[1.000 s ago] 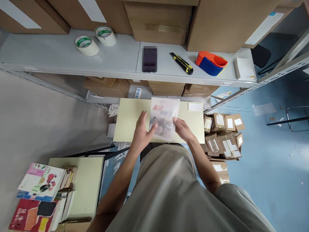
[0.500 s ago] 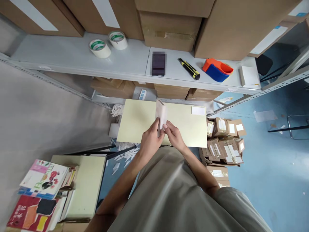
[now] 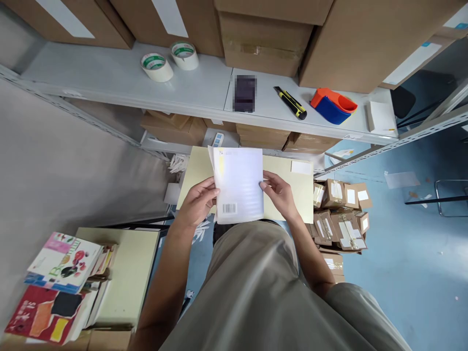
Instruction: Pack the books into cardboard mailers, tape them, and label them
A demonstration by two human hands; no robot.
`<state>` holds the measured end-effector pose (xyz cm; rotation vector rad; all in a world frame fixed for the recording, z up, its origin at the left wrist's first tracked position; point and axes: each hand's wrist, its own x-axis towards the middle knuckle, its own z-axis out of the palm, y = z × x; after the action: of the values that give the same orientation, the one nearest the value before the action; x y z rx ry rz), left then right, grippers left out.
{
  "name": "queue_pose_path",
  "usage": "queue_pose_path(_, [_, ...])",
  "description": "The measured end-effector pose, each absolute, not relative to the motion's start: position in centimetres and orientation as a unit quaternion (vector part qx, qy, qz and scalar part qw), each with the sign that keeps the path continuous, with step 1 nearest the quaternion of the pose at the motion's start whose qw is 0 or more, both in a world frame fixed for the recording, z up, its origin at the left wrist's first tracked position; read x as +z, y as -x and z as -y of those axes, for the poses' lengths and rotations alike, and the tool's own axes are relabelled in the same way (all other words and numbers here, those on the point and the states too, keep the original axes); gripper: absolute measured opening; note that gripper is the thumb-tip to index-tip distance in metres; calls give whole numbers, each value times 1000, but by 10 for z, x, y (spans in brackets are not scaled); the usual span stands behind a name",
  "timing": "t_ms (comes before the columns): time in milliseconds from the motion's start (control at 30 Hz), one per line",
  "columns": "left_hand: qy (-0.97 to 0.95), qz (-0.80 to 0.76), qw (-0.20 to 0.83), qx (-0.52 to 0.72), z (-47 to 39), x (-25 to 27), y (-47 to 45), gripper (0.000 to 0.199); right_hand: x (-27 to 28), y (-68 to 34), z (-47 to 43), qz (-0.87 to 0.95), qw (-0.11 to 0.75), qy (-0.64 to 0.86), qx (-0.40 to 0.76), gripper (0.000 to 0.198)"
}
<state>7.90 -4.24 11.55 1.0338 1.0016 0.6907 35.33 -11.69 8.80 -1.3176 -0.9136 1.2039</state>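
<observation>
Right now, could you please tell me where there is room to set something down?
The upper shelf is bare left of the tape rolls and between them and the dark pixelated item. The side table is bare right of the book stack. The worktable is crowded mid-way by left hand, right hand and held book.

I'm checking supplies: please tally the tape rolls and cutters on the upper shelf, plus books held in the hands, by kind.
White tape rolls with green cores: 2
Black-and-yellow plastic cutter: 1
Pale paper book with barcode, held: 1
Total: 4
</observation>
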Motion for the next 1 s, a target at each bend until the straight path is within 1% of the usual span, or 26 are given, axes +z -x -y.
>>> queue_pose_path(167, [-451,-441,711,310,44,112,-72,71,86,-345,119,396,517,539,534,63])
queue_pose_path(333, [-447,-456,706,305,33,95,-56,77,78,-331,108,396,496,550,543,66])
queue_pose_path(467, [-442,-492,687,299,17,66,-36,85,54,-310,92,384,470,564,560,67])
queue_pose_path(633, [-441,-530,664,289,-8,13,-3,93,8,-271,66,338,429,591,593,68])
queue_pose_path(700, [-458,-537,653,274,-20,-9,12,90,-11,-252,54,313,414,595,613,64])
queue_pose_path(867, [-519,-574,597,212,-54,-54,40,71,-54,-202,17,242,387,612,645,48])
queue_pose_path(1000, [-545,-586,574,173,-87,-83,50,78,-85,-168,-16,204,384,642,632,44])
